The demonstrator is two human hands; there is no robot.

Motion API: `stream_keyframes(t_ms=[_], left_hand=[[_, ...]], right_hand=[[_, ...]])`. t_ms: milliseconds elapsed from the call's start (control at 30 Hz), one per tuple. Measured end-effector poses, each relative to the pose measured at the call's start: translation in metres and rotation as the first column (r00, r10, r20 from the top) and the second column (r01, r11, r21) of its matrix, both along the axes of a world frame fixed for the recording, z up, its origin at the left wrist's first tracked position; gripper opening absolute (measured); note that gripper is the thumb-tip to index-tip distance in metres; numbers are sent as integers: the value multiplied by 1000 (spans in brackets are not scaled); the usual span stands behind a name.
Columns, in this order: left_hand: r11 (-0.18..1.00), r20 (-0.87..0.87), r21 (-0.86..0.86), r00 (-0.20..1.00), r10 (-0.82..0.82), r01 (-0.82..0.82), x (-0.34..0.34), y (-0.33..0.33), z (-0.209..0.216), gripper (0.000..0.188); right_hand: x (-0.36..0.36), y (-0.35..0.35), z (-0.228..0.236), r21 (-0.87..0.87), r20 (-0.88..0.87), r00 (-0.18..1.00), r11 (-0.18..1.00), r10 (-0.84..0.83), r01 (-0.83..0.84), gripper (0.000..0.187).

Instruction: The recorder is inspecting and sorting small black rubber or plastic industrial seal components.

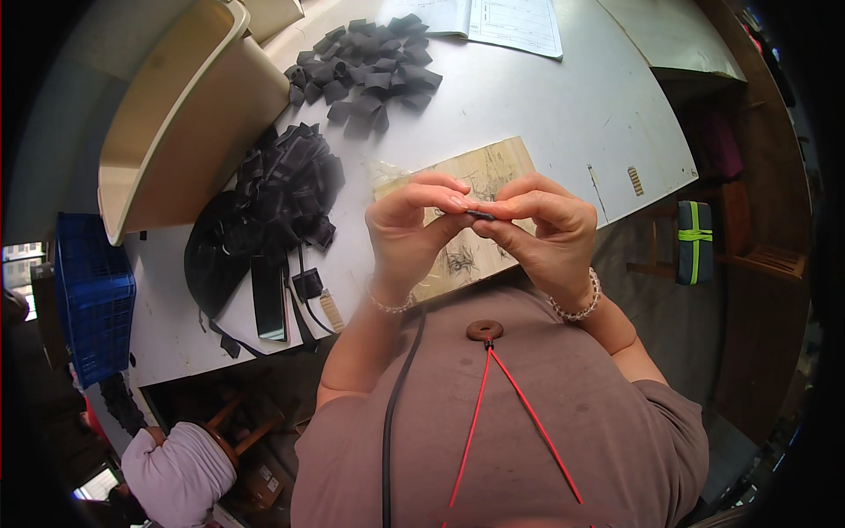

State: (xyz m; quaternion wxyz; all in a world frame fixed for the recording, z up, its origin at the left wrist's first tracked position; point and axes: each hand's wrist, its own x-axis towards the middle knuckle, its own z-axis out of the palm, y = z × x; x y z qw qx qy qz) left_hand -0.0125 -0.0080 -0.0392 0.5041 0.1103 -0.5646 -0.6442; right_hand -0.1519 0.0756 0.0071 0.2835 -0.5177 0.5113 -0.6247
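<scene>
My left hand (409,224) and my right hand (556,218) meet in front of my chest, fingertips pinched together. Between them is a small dark strip (480,215), mostly hidden by the fingers; it looks like a piece of black ribbon or fabric, though I cannot make out its exact kind. Under the hands lies a pale wooden board (506,158) with dark scribbled marks, partly covered by clear plastic. Beyond it, to the left, spreads a loose pile of folded black fabric pieces (374,66). A denser heap of black ribbon pieces (286,185) sits closer on the left.
A large beige bin (189,123) leans at the table's left. Near the front edge are a phone (268,299) and a black cord. Papers (515,22) lie at the back. A blue basket (92,299) hangs beside the table; a person (180,471) sits lower left.
</scene>
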Motion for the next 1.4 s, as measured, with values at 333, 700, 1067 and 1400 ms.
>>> stream_keyframes(t_ms=[333, 700, 1067, 1400], left_hand=[[985, 58, 168, 997, -42, 31, 1, 1, 2, 20], [983, 116, -171, 989, 89, -69, 8, -9, 6, 20], [971, 85, -219, 989, 118, -97, 8, -12, 4, 21], [983, 113, -170, 990, 85, -65, 8, -13, 0, 20]], right_hand=[[-5, -4, -11, -50, 4, 1000, 998, 25, -25, 16], [-9, 1, 7, -92, -183, 982, 995, -39, 22, 20], [2, -5, 8, -139, -245, 965, 988, -94, 61, 18], [-1, -7, 3, -148, -260, 961, 988, -91, 53, 14]])
